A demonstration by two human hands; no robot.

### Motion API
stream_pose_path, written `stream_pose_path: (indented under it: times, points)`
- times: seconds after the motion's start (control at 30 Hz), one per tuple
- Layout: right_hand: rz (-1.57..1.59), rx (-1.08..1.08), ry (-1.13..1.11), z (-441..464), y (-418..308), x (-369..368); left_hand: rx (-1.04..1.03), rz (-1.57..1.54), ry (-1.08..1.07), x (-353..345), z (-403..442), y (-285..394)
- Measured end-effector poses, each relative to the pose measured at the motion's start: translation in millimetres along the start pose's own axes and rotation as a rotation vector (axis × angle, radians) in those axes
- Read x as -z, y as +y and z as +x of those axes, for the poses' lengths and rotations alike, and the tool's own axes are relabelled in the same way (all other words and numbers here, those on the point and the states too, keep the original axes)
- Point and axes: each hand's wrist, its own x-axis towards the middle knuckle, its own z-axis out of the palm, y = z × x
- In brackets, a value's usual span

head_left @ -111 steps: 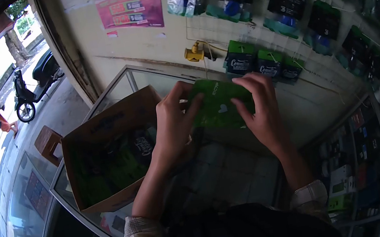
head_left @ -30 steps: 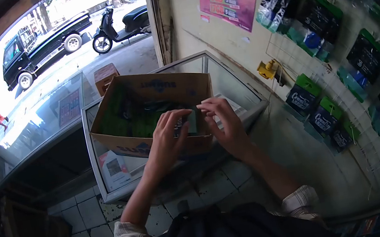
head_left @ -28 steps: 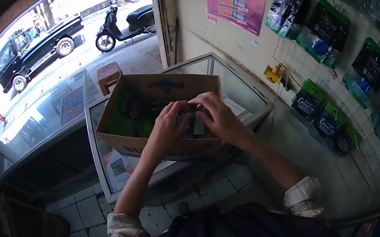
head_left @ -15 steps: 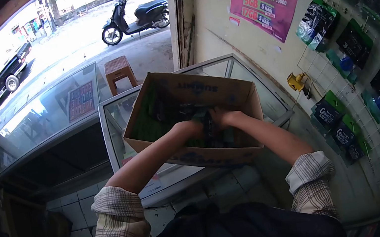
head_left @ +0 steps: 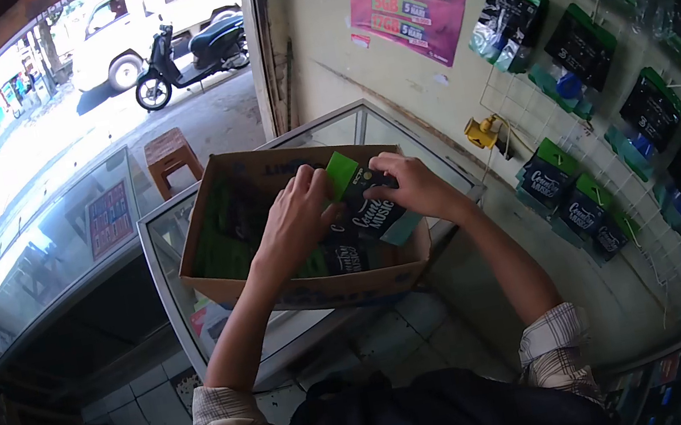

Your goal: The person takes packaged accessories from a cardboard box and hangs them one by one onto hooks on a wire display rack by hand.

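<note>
A black and green package (head_left: 384, 216) with white "Country Music" lettering is raised, tilted, at the top of an open cardboard box (head_left: 316, 284). My right hand (head_left: 419, 188) grips it by its upper right side, thumb across the front. Curled at its left edge, beside the green top flap, are the fingers of my left hand (head_left: 296, 215); they pinch the package there. More packages (head_left: 343, 257) of the same look lie inside the box, partly hidden by my hands and the walls. The box rests on a glass display case (head_left: 166, 273).
Similar packages (head_left: 579, 209) hang on a white wire rack at the right, near a yellow fixture (head_left: 482, 133). Another glass counter (head_left: 32, 251) runs along the left. Beyond the box are a brown stool (head_left: 171, 160) and a parked black scooter (head_left: 185, 63) outside.
My hands have come up out of the box, bringing a package into view between them. The camera view has shifted right, and a white vehicle now shows behind the scooter.
</note>
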Motion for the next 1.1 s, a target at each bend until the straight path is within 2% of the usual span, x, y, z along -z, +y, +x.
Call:
stream_pose_path:
  times: [0.03,0.13,0.17,0.23,0.3,0.37,0.43,0.5,0.57,0.7,0.8,0.97,1.0,1.03,1.1]
  points:
    - [0.014,-0.015,0.074,-13.8,-15.0,19.2,-0.026,-0.010,-0.008,6.2,5.1,13.9]
    - [-0.005,-0.092,0.261,-66.3,-47.9,61.5,-0.156,-0.240,0.290,4.9,18.2,57.0]
    - [-0.026,-0.126,0.356,-86.4,-54.9,71.3,-0.185,-0.269,0.270,-1.5,20.4,73.5]
    - [-0.004,-0.189,0.448,-127.4,-57.0,82.8,-0.126,-0.660,0.315,-18.8,24.2,109.4]
    - [-0.049,-0.086,0.682,-168.3,-50.1,87.5,-0.161,-1.110,0.262,-58.3,29.9,140.1]
    - [-0.058,-0.138,0.790,-211.1,-41.6,90.8,-0.106,-1.393,0.180,-86.7,30.7,183.7]
    - [0.178,-0.266,0.993,-251.6,-28.6,89.8,-0.134,-1.497,0.021,-116.2,29.8,223.7]
    - [0.162,-0.306,1.066,-288.6,-21.8,92.9,-0.145,-1.523,-0.093,-151.1,25.0,263.5]
    - [0.236,-0.370,1.284,-320.2,-15.0,93.2,-0.214,-1.506,-0.172,-185.1,18.9,299.3]
    - [0.186,-0.430,1.430,-374.7,11.2,97.8,-0.236,-1.462,-0.250,-231.8,10.2,348.3]
    - [0.152,-0.442,1.467,-398.3,27.7,111.8,-0.214,-1.429,-0.246,-259.0,10.1,376.7]
    - [0.171,-0.446,1.443,-406.4,69.2,121.6,-0.116,-1.273,-0.186,-284.8,21.3,386.9]
    - [0.173,-0.505,1.421,-408.1,77.4,121.1,-0.110,-1.267,-0.173,-290.1,22.9,385.4]
    - [0.173,-0.562,1.398,-409.2,86.2,120.3,-0.153,-1.170,-0.149,-295.5,24.4,382.9]
    - [0.226,-0.512,1.413,-408.9,105.5,119.1,-0.196,-1.064,-0.115,-308.2,32.8,380.8]
